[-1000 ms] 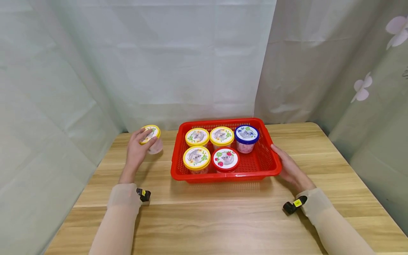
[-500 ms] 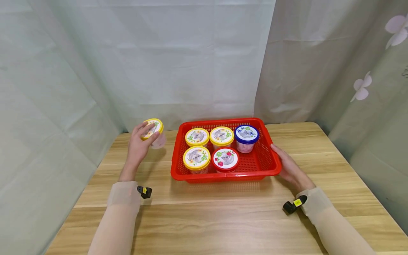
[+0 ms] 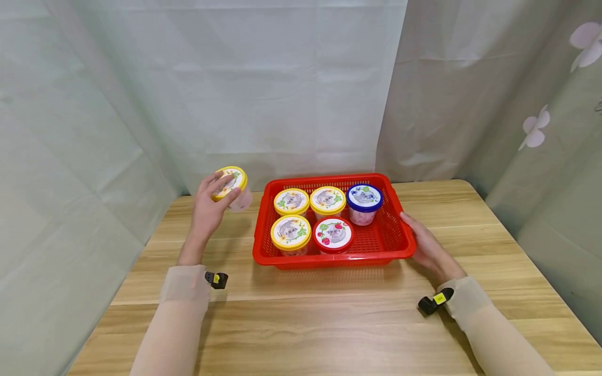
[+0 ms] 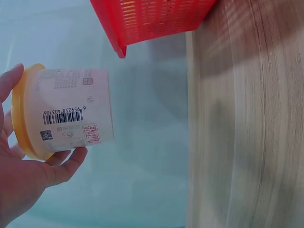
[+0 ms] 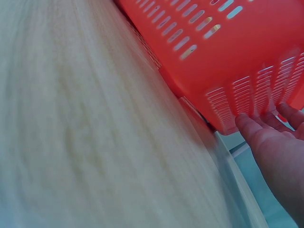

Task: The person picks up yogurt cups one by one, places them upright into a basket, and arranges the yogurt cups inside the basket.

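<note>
My left hand (image 3: 208,209) grips a lidded plastic cup (image 3: 242,201) by its yellow lid, thumb on one side and fingers on the other. In the left wrist view this cup (image 4: 76,109) hangs clear of the table, its barcode label facing the camera. To its right stands a red perforated basket (image 3: 371,256). My right hand (image 3: 430,250) touches the basket's right side; in the right wrist view its extended fingers (image 5: 247,124) lie against the slotted outer wall. The basket holds several similar cups, among them a red-lidded cup (image 3: 333,235) and a blue-lidded cup (image 3: 364,201).
Three yellow-lidded cups, including one at the front left (image 3: 290,233), fill the basket's left part. The wooden table (image 3: 320,324) spreads in front of the basket. Pale curtains (image 3: 263,94) hang close behind and at the sides.
My left hand has lifted the yellow-lidded cup off the table and carried it up and slightly right, towards the basket. The right hand and the basket have stayed in place.
</note>
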Demonstrator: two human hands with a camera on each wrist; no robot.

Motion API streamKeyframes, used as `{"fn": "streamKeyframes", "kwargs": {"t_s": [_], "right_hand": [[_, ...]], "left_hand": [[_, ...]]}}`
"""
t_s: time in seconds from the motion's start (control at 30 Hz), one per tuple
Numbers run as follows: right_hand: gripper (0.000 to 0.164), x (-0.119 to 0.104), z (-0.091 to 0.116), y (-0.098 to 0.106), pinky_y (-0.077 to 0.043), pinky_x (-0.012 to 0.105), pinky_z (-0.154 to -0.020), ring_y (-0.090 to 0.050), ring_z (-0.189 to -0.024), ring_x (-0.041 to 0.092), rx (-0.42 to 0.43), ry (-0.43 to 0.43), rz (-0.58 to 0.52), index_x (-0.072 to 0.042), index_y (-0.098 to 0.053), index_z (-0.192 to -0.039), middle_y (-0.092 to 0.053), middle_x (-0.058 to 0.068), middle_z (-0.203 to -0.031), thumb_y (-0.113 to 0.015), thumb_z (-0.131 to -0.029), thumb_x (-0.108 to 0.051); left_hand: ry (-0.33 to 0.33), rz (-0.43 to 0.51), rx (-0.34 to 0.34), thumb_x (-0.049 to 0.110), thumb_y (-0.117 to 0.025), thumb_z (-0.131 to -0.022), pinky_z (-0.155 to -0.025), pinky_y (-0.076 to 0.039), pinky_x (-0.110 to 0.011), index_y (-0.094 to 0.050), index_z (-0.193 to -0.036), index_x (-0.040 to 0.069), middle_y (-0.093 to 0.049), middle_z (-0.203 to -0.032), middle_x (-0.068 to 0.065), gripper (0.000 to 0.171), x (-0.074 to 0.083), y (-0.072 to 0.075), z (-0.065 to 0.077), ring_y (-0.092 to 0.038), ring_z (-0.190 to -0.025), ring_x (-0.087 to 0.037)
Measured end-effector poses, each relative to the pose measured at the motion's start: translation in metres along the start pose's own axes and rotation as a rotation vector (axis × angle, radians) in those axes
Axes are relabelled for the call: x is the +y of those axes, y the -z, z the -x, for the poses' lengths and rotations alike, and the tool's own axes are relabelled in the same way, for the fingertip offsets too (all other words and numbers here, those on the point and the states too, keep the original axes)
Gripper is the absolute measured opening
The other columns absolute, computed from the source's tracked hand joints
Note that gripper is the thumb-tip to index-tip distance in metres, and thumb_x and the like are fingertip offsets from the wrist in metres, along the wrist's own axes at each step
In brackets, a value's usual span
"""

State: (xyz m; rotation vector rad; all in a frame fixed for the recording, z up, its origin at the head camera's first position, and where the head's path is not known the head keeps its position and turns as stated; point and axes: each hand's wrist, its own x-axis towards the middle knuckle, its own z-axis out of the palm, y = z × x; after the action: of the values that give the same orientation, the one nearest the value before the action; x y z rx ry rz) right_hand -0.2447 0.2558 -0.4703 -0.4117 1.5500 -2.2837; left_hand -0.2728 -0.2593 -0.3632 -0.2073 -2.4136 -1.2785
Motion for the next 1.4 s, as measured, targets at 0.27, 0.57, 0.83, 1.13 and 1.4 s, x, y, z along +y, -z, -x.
{"fn": "streamKeyframes", "kwargs": {"t_s": [0.27,0.57,0.83,1.13,1.4], "right_hand": [[0.048,0.0,0.0,0.001,-0.059,0.032,-0.086,-0.068,-0.103,0.017,0.004,-0.011,0.007,-0.01,-0.045,-0.147,-0.067,0.005,-0.121,-0.035,-0.113,-0.044],[0.048,0.0,0.0,0.0,-0.06,0.032,-0.085,-0.069,-0.102,0.017,-0.002,-0.008,0.0,-0.01,-0.045,-0.147,-0.068,0.006,-0.12,-0.035,-0.114,-0.043],[0.046,-0.001,0.0,0.0,-0.06,0.032,-0.084,-0.07,-0.101,0.018,-0.008,-0.007,-0.02,-0.011,-0.048,-0.145,-0.069,0.006,-0.12,-0.034,-0.114,-0.042],[0.046,0.0,0.0,0.0,-0.06,0.032,-0.085,-0.069,-0.102,0.018,-0.012,-0.005,-0.018,-0.011,-0.048,-0.145,-0.068,0.006,-0.12,-0.034,-0.114,-0.042],[0.047,0.0,0.0,0.0,-0.06,0.032,-0.085,-0.069,-0.102,0.018,-0.012,-0.003,-0.009,-0.01,-0.047,-0.146,-0.068,0.006,-0.12,-0.034,-0.114,-0.043]], "left_hand": [[-0.024,0.021,-0.01,0.033,-0.074,-0.099,-0.098,-0.042,-0.022,-0.064,-0.144,0.014,-0.04,-0.161,-0.006,0.05,0.012,-0.002,0.001,-0.038,-0.144,-0.033],[-0.03,0.063,-0.024,0.03,-0.075,-0.098,-0.098,-0.045,-0.02,-0.064,-0.144,0.015,-0.038,-0.162,-0.003,0.05,0.027,-0.005,-0.001,-0.04,-0.144,-0.03],[-0.058,0.075,-0.004,0.024,-0.076,-0.098,-0.094,-0.043,-0.015,-0.065,-0.143,0.012,-0.04,-0.16,-0.006,0.047,0.032,-0.009,-0.005,-0.041,-0.142,-0.031],[-0.095,0.09,-0.036,0.026,-0.076,-0.098,-0.091,-0.045,-0.014,-0.065,-0.143,0.014,-0.04,-0.16,-0.003,0.048,0.048,-0.012,-0.005,-0.043,-0.139,-0.029],[-0.108,0.107,-0.058,0.029,-0.076,-0.098,-0.091,-0.047,-0.016,-0.067,-0.141,0.015,-0.042,-0.158,-0.001,0.046,0.06,-0.015,-0.007,-0.044,-0.138,-0.026]]}}
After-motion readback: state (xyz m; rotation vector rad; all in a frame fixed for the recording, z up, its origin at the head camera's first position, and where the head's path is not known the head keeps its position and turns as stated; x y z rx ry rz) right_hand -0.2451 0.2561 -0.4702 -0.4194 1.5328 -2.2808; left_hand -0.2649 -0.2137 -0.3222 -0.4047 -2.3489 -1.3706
